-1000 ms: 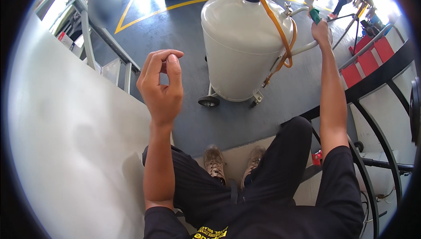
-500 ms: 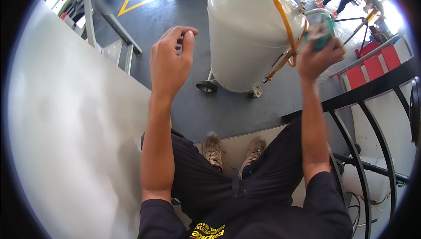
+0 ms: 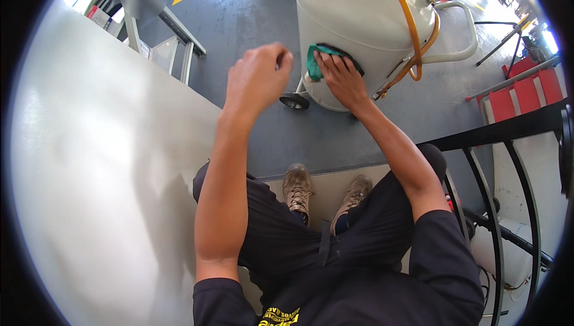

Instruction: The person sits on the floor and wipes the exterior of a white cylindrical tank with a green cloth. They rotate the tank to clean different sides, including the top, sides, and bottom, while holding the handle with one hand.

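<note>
Off the handle, the right hand pins the gripped green cloth at the tank's eight o'clock: work's there now! Left hand curled, contents hidden.

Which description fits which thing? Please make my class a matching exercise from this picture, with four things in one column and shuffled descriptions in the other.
Things:
1. Right hand
2. Hose
3. Left hand
4. Shoes

Descriptions:
A. Brown, with laces
B. Curled, away from the cloth
C. Holding a green cloth against the white tank
D. Orange, hanging beside the tank

Pairs: 1-C, 2-D, 3-B, 4-A
</note>
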Tool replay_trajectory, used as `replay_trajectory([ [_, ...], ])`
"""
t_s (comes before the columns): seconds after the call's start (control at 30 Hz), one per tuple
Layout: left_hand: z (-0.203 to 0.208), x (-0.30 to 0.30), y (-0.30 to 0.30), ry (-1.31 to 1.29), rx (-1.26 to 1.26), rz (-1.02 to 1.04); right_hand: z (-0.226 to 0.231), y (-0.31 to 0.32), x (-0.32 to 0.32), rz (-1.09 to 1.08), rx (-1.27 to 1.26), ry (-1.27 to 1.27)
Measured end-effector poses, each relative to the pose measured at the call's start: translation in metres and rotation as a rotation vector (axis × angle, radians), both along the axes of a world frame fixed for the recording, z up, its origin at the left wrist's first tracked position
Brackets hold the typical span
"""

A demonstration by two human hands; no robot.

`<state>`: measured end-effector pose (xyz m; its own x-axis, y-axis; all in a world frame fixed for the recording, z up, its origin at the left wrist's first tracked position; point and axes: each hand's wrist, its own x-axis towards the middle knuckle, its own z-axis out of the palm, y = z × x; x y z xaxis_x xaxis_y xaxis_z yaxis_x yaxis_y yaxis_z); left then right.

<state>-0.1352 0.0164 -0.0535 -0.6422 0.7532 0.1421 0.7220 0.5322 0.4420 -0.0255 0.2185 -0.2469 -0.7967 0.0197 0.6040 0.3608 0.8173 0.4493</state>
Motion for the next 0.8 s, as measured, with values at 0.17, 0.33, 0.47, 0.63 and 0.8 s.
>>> replay_trajectory([
  [0.17,-0.027,0.012,0.022,-0.019,-0.135,-0.008,0.037,-0.001,0.006,0.02,-0.029,0.061],
  [0.33,-0.125,0.016,0.075,-1.133,0.269,0.24,-0.002,-0.005,0.001,0.08,-0.247,-0.06],
  [0.47,-0.147,0.059,0.123,-0.857,0.852,0.414,0.057,-0.002,0.01,0.154,-0.336,0.048],
  [0.63,-0.161,0.08,0.164,-1.194,1.091,0.403,0.089,0.008,0.047,0.141,-0.79,-0.291],
  [0.8,-0.131,0.025,0.17,-1.021,0.95,0.473,0.173,0.056,0.096,0.078,-0.845,0.655],
])
